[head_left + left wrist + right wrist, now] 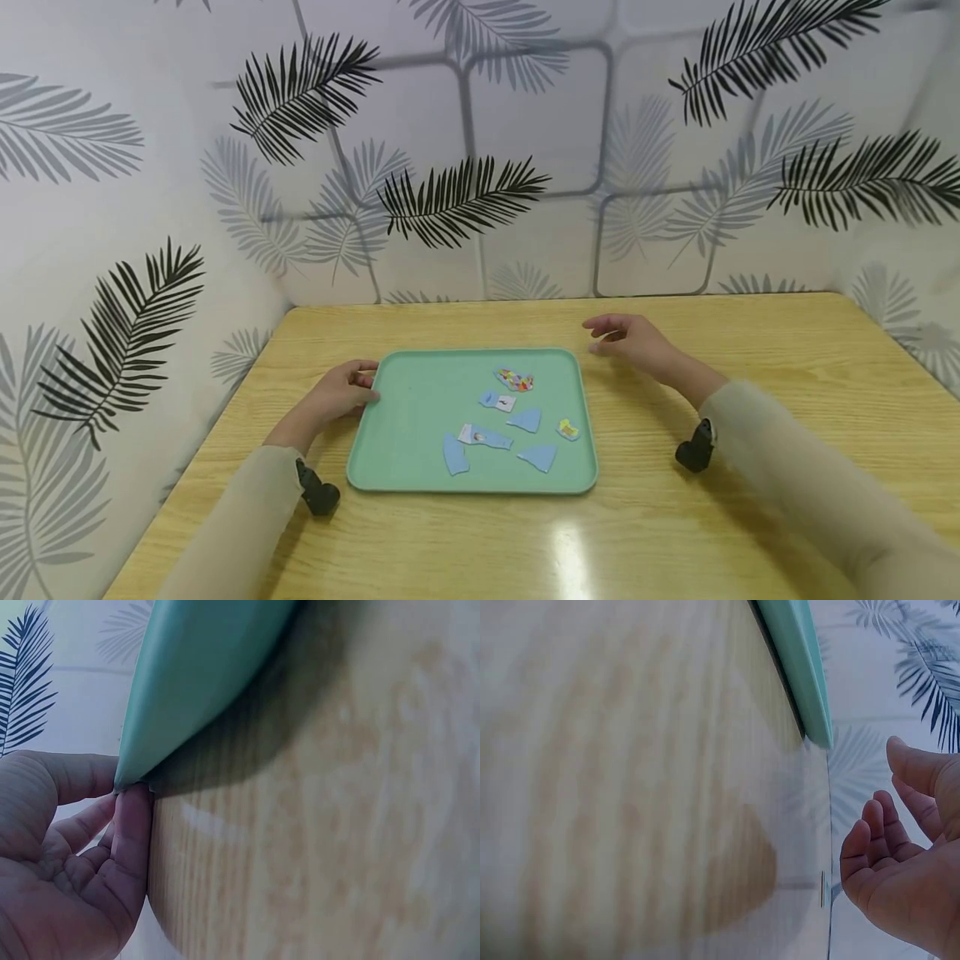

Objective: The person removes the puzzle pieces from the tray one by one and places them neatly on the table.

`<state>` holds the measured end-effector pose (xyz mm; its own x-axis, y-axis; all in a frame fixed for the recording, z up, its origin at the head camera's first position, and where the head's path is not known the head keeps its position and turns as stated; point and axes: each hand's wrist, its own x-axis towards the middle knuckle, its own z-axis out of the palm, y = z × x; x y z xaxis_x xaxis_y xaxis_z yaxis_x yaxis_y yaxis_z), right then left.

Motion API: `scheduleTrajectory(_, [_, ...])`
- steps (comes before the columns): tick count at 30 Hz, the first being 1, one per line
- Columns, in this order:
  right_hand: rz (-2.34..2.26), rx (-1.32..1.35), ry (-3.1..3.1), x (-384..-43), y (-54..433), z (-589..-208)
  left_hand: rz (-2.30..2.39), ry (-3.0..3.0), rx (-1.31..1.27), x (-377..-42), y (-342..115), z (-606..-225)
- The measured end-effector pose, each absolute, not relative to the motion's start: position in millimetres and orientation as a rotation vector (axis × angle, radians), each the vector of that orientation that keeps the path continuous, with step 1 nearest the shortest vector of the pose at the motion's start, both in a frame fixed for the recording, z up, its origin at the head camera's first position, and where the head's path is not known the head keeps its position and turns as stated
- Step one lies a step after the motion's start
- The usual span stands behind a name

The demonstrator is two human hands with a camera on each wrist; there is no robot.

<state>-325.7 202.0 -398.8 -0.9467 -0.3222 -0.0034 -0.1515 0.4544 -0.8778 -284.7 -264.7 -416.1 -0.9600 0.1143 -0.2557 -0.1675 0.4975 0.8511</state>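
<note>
A mint-green tray (412, 417) lies on the table with several flat, irregular printed pieces on its right half. My left hand (341, 392) pinches the tray's left side near the back corner. In the left wrist view the thumb (86, 777) is on the rim and the fingers (133, 829) are beneath it. My right hand (633, 340) is raised beyond the tray's back right corner, apart from it, with fingers loosely bent and nothing in them. Among the pieces are a multicoloured one (514, 381), a yellow one (567, 429) and a long light-blue one (491, 437).
The wooden table (750, 358) extends around the tray on all sides. Behind it and along the left stands a wall (540, 125) with a leaf pattern. A small black device (696, 447) sits at the right wrist, and another (319, 493) at the left.
</note>
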Motion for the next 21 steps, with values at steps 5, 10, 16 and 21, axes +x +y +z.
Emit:
scheduleTrajectory(5, [-1.524, -0.456, 2.495, -311, 196, -401, 1.451, 2.463, -0.051, -284, -265, -416])
scheduleTrajectory(10, [-1.525, -0.487, 2.464, -292, 188, -401, 1.448, 2.461, -0.056, -284, -265, -417])
scheduleTrajectory(16, [-1.555, -0.523, 2.379, -268, 179, -404, 1.424, 2.473, -0.069, -283, -264, -415])
scheduleTrajectory(21, [-1.504, -0.556, 2.375, -255, 173, -409, 1.418, 2.476, -0.059, -282, -264, -412])
